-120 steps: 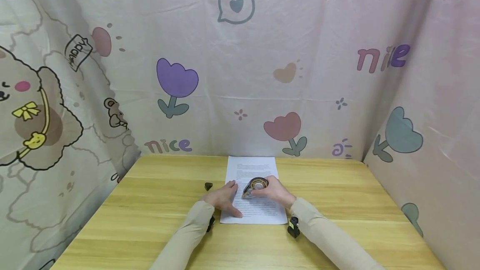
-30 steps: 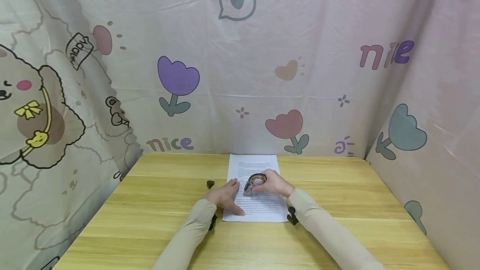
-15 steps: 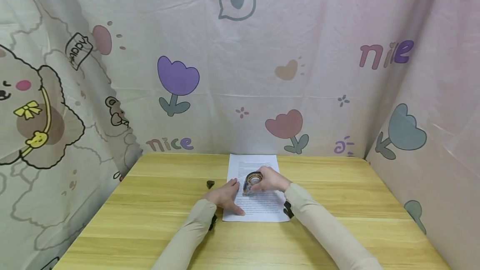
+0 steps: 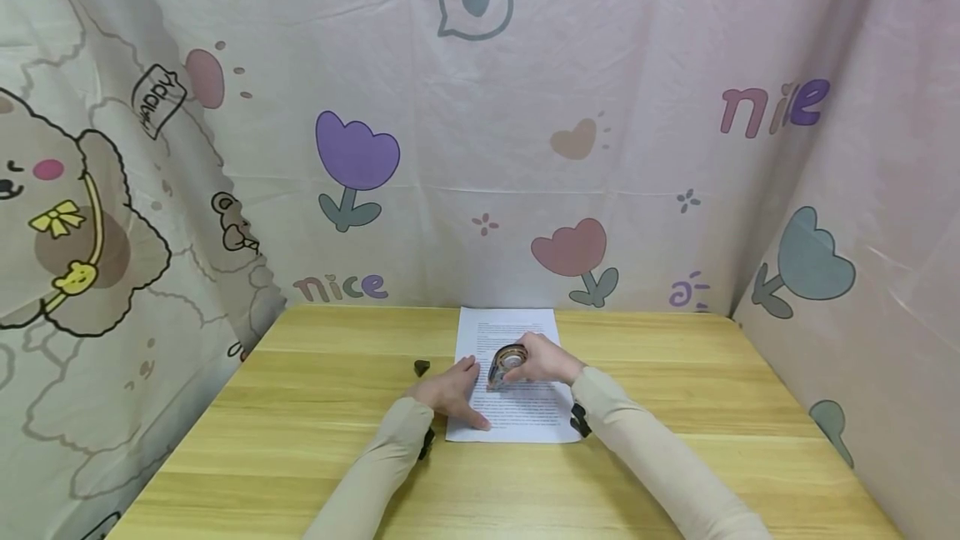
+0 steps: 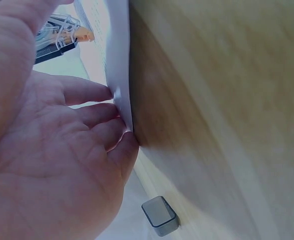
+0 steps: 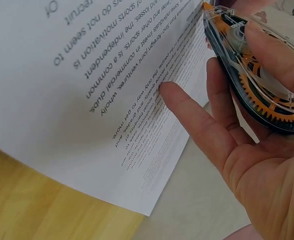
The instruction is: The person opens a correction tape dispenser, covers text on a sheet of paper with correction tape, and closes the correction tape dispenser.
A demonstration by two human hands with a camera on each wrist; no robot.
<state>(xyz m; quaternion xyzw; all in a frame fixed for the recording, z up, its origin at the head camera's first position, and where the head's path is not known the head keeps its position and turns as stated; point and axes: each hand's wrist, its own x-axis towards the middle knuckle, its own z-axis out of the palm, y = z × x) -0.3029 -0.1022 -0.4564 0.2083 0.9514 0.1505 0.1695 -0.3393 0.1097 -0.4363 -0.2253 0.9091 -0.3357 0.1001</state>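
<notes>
My right hand (image 4: 546, 358) grips a correction tape dispenser (image 4: 506, 362), held tilted with its tip down at a line of print left of the sheet's middle. In the right wrist view, the correction tape (image 6: 267, 106) shows a clear shell, a dark edge and orange gears. One fingertip of that hand touches the printed paper (image 6: 86, 135). My left hand (image 4: 447, 394) rests with spread, fairly straight fingers on the left edge of the paper (image 4: 517, 419). From the left wrist view, the fingertips meet the paper's edge, and the orange tip (image 5: 84, 35) shows beyond the thumb.
A small dark cap (image 4: 422, 367) lies on the wooden table (image 4: 337, 390) left of the paper; the left wrist view shows this cap (image 5: 160, 216) as a smoky, see-through box shape. Patterned curtains (image 4: 480, 140) close off the back and both sides.
Over the last second, my right hand has shifted slightly left and away from me, and the correction tape stands steeper. The left hand keeps its place on the paper.
</notes>
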